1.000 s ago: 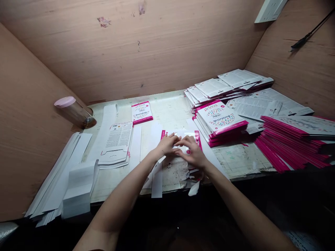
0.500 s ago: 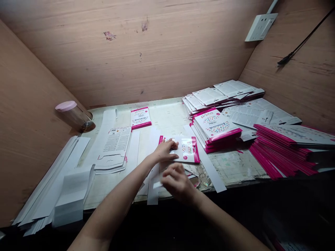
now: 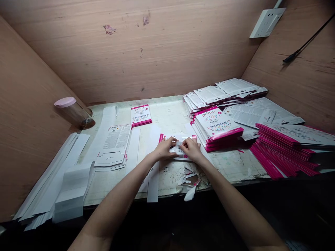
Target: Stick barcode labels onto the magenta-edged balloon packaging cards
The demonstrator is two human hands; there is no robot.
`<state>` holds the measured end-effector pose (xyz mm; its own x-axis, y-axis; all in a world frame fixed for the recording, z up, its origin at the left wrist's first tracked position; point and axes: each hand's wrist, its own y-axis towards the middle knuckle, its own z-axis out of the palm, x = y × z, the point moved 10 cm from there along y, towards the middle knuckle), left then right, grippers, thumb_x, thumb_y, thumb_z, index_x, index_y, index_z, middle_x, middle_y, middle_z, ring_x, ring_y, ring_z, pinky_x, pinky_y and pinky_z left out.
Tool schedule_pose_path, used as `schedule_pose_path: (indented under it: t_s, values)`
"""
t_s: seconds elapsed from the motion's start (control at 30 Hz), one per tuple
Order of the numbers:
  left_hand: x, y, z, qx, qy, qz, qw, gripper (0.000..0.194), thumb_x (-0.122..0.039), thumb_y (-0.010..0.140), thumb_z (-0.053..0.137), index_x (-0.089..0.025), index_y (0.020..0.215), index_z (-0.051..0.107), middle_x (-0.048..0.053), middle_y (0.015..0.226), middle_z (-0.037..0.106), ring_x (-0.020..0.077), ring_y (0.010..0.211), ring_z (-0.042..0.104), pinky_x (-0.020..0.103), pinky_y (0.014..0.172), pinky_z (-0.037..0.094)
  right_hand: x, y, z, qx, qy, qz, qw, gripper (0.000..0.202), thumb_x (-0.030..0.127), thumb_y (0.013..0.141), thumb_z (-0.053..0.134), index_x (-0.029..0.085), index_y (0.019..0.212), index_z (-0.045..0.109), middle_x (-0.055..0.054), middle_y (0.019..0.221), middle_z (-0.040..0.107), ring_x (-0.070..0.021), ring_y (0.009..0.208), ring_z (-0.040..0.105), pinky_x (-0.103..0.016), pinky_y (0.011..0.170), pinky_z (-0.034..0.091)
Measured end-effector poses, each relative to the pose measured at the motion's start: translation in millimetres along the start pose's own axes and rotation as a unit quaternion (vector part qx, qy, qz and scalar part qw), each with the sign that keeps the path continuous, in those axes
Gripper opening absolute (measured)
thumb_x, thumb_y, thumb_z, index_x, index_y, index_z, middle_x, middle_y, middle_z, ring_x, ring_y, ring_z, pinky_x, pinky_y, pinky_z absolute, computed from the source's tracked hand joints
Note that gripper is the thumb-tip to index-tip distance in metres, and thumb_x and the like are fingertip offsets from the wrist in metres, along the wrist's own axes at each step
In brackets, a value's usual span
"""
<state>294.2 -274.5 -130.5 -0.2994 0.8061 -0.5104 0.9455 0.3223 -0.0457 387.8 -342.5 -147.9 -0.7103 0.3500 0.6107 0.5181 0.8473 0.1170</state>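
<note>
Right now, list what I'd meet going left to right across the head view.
Pink-lidded jar, stack of flat printed cards, small pink-banded packet stack, left hand, small white label, right hand, taller pink-banded packet stack, fanned pink-edged pile.

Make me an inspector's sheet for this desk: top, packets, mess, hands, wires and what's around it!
Surface: tabletop torn and ragged at its front edge.
Job's things: pink-and-white packet under the hands; small barcode label between them; packet stack at right.
Clutter: white paper strips at left; pale scrap at the front edge.
Hands: left hand on the packet; right hand's fingertips at the label.
Cables: black cord by the right wall.
Surroundings: wooden walls, socket panel, pink-lidded jar.
</note>
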Motion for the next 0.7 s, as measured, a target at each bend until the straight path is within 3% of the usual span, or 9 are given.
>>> schedule_pose_path:
  t_s: [0.13, 0.27, 0.4, 0.53, 0.7]
  values:
    - [2.2, 0.5, 2.9, 0.008, -0.006, -0.003, 1.000, 0.089, -0.030, 0.070, 0.073, -0.016, 0.144, 0.026, 0.012, 0.131, 0.063, 0.0320, 0.132, 0.047, 0.053, 0.116, 0.018, 0.7, -4.6, 2.0, -0.017, -0.033, 0.014, 0.999, 0.020, 0.038, 0.083, 0.064, 0.020, 0.080, 0.055, -0.008, 0.100, 0.059, -0.0290, 0.105, 0.047, -0.038, 0.080, 0.032]
    - [-0.3, -1.1, 4.3, 0.019, -0.004, 0.004, 1.000, 0.099, -0.032, 0.072, 0.069, -0.017, 0.151, 0.012, 0.012, 0.140, 0.055, 0.0317, 0.140, 0.037, 0.055, 0.117, 0.015, 5.1, 2.7, -4.5, -0.063, -0.092, 0.031, 0.993, 0.035, 0.040, 0.085, 0.063, 0.018, 0.108, 0.050, -0.014, 0.116, 0.051, -0.0311, 0.110, 0.047, -0.042, 0.085, 0.036]
    - [-1.6, -4.2, -0.9, 0.041, 0.020, 0.001, 0.999, 0.105, -0.035, 0.072, 0.068, -0.017, 0.153, 0.003, 0.017, 0.154, 0.035, 0.0327, 0.141, 0.035, 0.051, 0.115, 0.024, 12.1, 2.5, -11.2, -0.055, -0.107, 0.022, 0.992, 0.047, 0.040, 0.081, 0.068, 0.018, 0.116, 0.047, -0.014, 0.115, 0.050, -0.0302, 0.106, 0.050, -0.042, 0.086, 0.037]
    - [-4.2, 4.9, -11.9, 0.058, 0.062, -0.011, 0.996, 0.095, -0.034, 0.070, 0.069, -0.018, 0.151, 0.022, 0.018, 0.153, 0.036, 0.0337, 0.136, 0.041, 0.045, 0.108, 0.035, 29.7, -32.4, -21.6, -0.075, -0.121, -0.063, 0.988, 0.050, 0.042, 0.076, 0.072, 0.022, 0.118, 0.052, -0.014, 0.119, 0.048, -0.0328, 0.109, 0.045, -0.045, 0.088, 0.038]
    - [-3.5, 42.8, -22.0, 0.045, 0.104, -0.069, 0.991, 0.067, -0.048, 0.065, 0.075, -0.019, 0.122, 0.059, 0.018, 0.135, 0.052, 0.0433, 0.130, 0.038, 0.060, 0.106, 0.025, 32.0, -73.7, -12.0, -0.107, -0.164, -0.104, 0.975, 0.032, 0.033, 0.080, 0.070, 0.032, 0.112, 0.063, -0.010, 0.119, 0.053, -0.0304, 0.108, 0.046, -0.046, 0.090, 0.039]
